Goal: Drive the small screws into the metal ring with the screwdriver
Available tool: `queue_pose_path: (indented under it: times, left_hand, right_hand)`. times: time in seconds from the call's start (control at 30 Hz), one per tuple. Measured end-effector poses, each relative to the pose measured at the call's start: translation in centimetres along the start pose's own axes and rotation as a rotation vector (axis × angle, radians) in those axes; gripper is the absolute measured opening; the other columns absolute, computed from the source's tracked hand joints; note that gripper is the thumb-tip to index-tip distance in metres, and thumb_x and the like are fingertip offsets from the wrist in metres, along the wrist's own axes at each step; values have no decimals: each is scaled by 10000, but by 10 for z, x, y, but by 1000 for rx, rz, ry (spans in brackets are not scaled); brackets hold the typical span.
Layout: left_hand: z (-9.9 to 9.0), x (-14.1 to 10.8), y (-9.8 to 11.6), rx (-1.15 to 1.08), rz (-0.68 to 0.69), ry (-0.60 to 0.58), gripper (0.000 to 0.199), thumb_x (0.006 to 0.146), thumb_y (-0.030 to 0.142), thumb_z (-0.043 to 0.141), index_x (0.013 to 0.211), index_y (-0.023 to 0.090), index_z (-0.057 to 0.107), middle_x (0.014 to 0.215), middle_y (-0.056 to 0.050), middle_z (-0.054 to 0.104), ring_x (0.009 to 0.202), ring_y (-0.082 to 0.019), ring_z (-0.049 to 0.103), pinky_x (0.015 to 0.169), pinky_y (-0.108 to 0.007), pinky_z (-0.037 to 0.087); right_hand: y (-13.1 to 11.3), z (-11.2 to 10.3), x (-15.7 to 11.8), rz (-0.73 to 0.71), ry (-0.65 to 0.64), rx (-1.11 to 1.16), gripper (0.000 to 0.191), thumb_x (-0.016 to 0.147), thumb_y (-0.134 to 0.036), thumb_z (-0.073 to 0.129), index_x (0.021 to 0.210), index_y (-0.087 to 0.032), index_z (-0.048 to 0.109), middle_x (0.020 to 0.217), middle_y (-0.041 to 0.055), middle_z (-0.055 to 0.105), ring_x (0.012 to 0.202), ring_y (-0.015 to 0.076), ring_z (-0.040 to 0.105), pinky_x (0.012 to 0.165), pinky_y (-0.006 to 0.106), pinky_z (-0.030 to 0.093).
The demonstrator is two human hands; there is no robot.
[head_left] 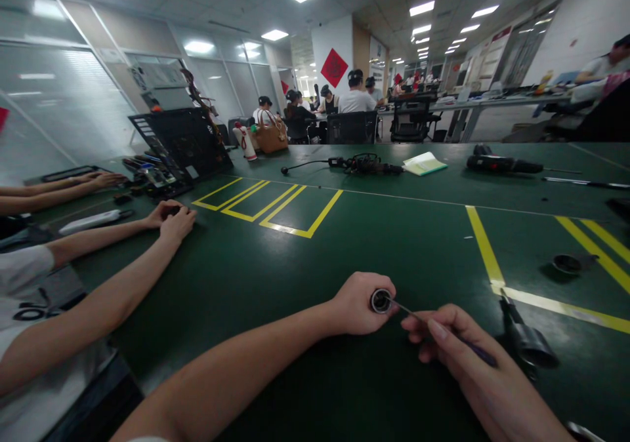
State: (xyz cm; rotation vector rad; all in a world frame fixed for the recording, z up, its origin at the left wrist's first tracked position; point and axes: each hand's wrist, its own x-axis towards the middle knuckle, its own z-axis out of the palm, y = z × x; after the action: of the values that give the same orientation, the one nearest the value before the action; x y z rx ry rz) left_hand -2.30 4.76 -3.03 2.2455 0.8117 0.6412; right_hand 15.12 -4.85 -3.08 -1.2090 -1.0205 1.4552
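My left hand (361, 303) is closed round a short hollow cylinder (381, 301); its open end, with a metallic rim, faces me. In my right hand (457, 343) a slim tool with a thin metal shaft and dark handle (477, 352) is pinched between thumb and fingers. The shaft's tip reaches into or against the cylinder's mouth; I cannot tell how deep. Both hands are just above the green table (275, 271). Right of my right hand lies a dark cylindrical part (531, 343) with a narrower end, and farther back a small round cup-like part (568, 263).
Yellow tape (310, 222) marks boxes on the table. Farther back are a cabled black device (367, 164), a notepad (426, 164) and a black power tool (506, 164). At left, a co-worker's hands (172, 219) hold a small dark thing near a black panel (184, 143).
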Motion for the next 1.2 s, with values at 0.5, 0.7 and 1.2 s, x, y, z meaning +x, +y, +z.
queue_pose_path:
  times: [0.5,0.7,1.2]
  left_hand:
    - [1,0,-2,94,-35,2,175,738,256,649,798,161,514,717,18,546,626,-102,498,562,-209,383]
    - [0,2,-5,245,91,-68,139,766,270,633,796,170,540,825,-20,598,774,-150,542,729,-280,396]
    - [-1,4,-1,271,88,-118,104,794,250,614,826,172,553,834,-18,593,798,-156,545,725,-278,365]
  right_hand:
    - [7,-6,-1,-116,79,-266,254,841,-460,567,849,-243,699,879,45,716,806,211,649,688,297,540]
    - [7,-3,-9,-431,94,-561,136,828,-362,583,809,-270,682,853,26,712,830,218,676,736,287,549]
    - [4,-7,-9,-337,53,-571,215,884,-399,502,802,-271,654,843,13,693,823,196,666,709,255,531]
